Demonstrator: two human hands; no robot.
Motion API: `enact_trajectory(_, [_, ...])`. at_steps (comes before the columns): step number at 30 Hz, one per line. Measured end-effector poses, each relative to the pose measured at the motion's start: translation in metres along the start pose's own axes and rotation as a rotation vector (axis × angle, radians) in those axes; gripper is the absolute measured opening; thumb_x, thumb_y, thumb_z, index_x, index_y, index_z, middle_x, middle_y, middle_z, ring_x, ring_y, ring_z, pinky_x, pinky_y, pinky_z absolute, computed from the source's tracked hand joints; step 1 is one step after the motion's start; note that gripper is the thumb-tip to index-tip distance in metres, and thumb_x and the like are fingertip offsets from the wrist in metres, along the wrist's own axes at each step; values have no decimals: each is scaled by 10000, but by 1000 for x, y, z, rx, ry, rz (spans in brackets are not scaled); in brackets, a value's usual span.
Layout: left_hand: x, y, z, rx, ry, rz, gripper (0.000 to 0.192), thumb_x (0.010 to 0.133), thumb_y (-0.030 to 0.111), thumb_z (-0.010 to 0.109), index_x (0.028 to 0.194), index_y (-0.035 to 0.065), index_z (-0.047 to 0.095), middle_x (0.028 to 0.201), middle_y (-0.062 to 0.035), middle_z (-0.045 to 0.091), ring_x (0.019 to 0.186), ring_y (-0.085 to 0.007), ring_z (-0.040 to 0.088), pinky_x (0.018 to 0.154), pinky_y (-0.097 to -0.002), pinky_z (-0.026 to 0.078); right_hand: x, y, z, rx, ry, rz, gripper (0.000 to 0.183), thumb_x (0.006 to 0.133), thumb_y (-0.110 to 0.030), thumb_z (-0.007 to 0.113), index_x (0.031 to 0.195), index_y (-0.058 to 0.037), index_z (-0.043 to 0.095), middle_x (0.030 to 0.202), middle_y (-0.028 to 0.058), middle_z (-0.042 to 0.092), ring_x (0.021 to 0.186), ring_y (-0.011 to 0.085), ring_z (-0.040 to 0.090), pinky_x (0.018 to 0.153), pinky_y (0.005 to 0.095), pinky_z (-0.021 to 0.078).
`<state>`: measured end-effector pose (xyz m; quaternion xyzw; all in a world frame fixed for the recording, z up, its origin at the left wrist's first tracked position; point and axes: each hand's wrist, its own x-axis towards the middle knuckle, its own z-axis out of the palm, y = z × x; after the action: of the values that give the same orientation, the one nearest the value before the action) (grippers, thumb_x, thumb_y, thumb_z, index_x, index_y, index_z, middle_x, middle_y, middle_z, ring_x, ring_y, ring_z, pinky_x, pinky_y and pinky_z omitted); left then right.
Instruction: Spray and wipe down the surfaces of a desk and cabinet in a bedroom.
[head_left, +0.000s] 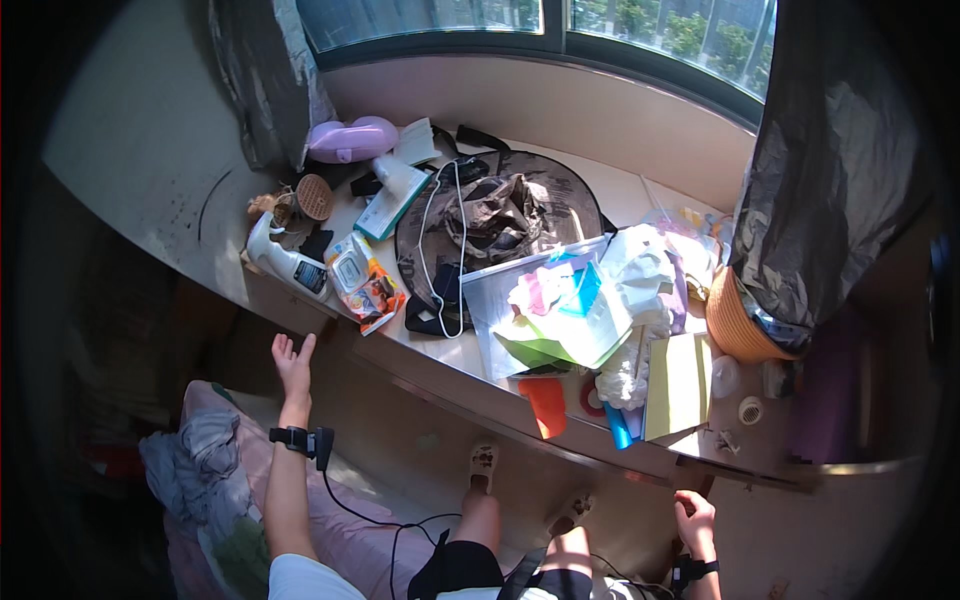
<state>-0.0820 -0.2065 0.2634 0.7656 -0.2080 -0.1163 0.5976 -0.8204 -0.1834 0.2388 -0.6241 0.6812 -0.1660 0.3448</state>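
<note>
My left hand (295, 369) is raised off the desk's front edge with its fingers apart and nothing in it. A white spray bottle (289, 259) and an orange-and-white pack of wet wipes (364, 281) lie nearest to it. My right hand (697, 519) hangs in front of the desk at the right, loosely curled, with no object visible in it. Beyond that hand, a pale yellow folder or card (679, 386) overhangs the desk edge. A clear plastic document sleeve (487, 322) with coloured papers lies across the desk's middle, overlapping a dark wide-brimmed hat (566, 195).
A white wire hanger (459, 247) crosses the hat. Behind stand a lilac case (354, 140) and a teal-edged box (391, 204). An orange woven basket (731, 315) stands at the right under a grey curtain (832, 165). A cable (360, 514) trails from my left wrist.
</note>
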Motion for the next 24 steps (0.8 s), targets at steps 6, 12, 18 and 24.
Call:
enact_trajectory(6, [186,-9,-31,193,-158,69,757,718,266,805,1313,-2,423,1300,-136,488,1175,-211,469,1001,-341,365,-13,-91,-46,82,45,-15,172,803,-60,625,963,-1,652,877,110,676,785,170,649,718,276,520])
enact_trajectory(12, [255,33,21,327,-332,169,598,769,248,741,1231,-39,492,1254,-168,500,1156,-281,467,989,-390,361,-67,-133,-94,43,342,182,177,843,-137,604,993,-53,648,864,64,678,749,122,622,707,257,500])
enact_trajectory(18, [189,71,52,402,-283,384,606,767,243,741,1239,-33,479,1262,-166,486,1160,-281,462,989,-391,362,-151,-134,-98,98,414,436,220,895,-73,569,1097,2,614,968,55,664,874,103,623,792,239,505])
enact_trajectory(24, [124,85,56,378,-365,456,615,765,237,742,1248,-27,466,1270,-164,472,1165,-281,457,989,-392,363,-177,-127,-59,187,502,619,262,867,-115,611,1098,8,616,928,74,673,835,114,624,756,240,490])
